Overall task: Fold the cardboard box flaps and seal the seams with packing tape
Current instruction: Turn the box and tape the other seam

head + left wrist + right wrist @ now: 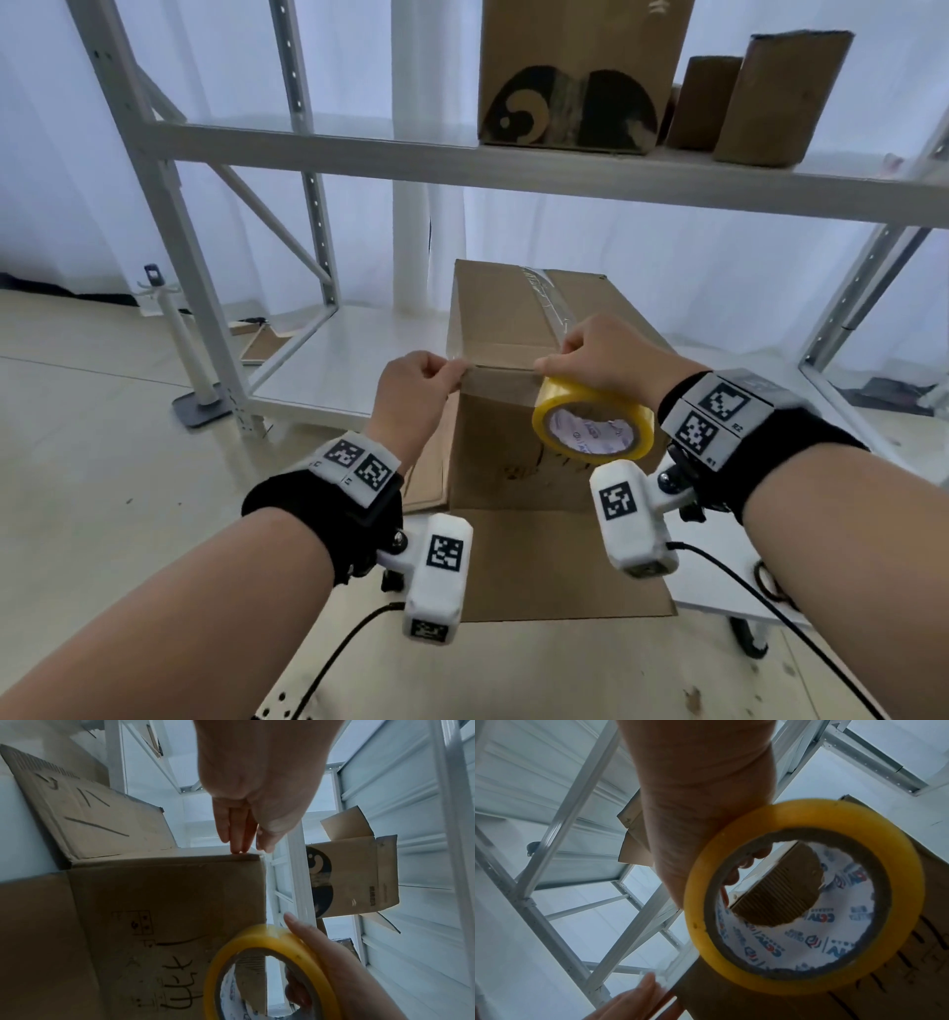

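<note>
Yellow tape roll (593, 424) hangs from the right hand (606, 354), fingers hooked through its core, at the cardboard box's (518, 318) near top edge. At nine o'clock of it, the left hand (416, 385) pinches the clear strip's (500, 354) end (stretched taut).

Left wrist: corrugated brown flaps splay open; the left fingertips (237, 847) touch the box corner.

Right wrist: printed paper lines the roll's core (834, 933).

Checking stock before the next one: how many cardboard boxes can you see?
4: the box being taped under both hands, a large printed box on the shelf, and two smaller boxes to its right. Others may be hidden.
</note>
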A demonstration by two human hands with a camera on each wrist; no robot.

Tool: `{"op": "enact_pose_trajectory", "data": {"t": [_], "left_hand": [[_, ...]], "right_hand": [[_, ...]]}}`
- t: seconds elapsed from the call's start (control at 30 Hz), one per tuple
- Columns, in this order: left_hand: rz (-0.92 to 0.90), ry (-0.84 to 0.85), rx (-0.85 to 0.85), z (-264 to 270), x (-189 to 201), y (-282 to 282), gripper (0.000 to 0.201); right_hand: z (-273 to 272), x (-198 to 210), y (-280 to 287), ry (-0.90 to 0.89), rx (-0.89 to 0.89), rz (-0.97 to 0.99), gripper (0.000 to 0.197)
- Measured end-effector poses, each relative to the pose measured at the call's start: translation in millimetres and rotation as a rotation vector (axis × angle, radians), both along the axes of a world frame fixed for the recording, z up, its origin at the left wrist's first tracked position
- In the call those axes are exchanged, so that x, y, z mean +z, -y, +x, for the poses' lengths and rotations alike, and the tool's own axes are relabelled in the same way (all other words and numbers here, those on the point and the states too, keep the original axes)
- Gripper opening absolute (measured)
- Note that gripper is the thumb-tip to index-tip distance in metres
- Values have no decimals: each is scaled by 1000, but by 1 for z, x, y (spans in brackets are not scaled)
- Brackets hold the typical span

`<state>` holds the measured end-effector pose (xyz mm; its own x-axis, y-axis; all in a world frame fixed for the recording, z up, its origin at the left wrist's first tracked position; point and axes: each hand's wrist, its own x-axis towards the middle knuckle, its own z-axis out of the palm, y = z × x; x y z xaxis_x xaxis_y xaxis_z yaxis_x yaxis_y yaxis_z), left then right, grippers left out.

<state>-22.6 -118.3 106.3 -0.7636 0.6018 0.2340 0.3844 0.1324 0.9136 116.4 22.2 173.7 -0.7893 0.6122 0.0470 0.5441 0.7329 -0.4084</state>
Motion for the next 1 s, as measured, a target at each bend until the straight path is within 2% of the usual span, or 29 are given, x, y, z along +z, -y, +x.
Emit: {"op": "enact_pose_trajectory", "data": {"t": [0.1, 0.23, 0.37, 0.47, 0.53, 0.6, 0.67, 0.73, 0.8, 0.9, 1.0], "left_hand": [[47, 5, 22, -1, 9, 1, 17], [77, 1, 49, -10, 28, 3, 18], [82, -33, 91, -20, 42, 7, 17], [111, -25, 95, -20, 48, 10, 16], [120, -28, 90, -15, 50, 11, 16], [126, -29, 81, -11, 51, 12, 17], [127, -41, 79, -7, 51, 14, 17], [126, -48, 79, -7, 51, 16, 19], [129, -26, 85, -9, 50, 18, 21], [115, 4, 86, -15, 48, 22, 21], [96, 3, 76, -18, 45, 25, 21]], "right_hand": [[4, -2, 0, -37, 1, -106, 39], [5, 2, 12, -160, 54, -307, 34], [3, 12, 17, -253, 46, -307, 21], [0, 22, 20, -228, 9, -209, 18], [-2, 29, 21, -215, -7, -53, 33], [-1, 36, 23, -158, -5, 149, 39], [-1, 41, 24, -94, 13, 293, 34], [-3, 44, 24, -53, 34, 341, 32], [-3, 45, 25, -95, 80, 245, 35], [-2, 39, 28, -257, 142, 19, 33], [-2, 35, 28, -281, 136, -4, 31]]}}
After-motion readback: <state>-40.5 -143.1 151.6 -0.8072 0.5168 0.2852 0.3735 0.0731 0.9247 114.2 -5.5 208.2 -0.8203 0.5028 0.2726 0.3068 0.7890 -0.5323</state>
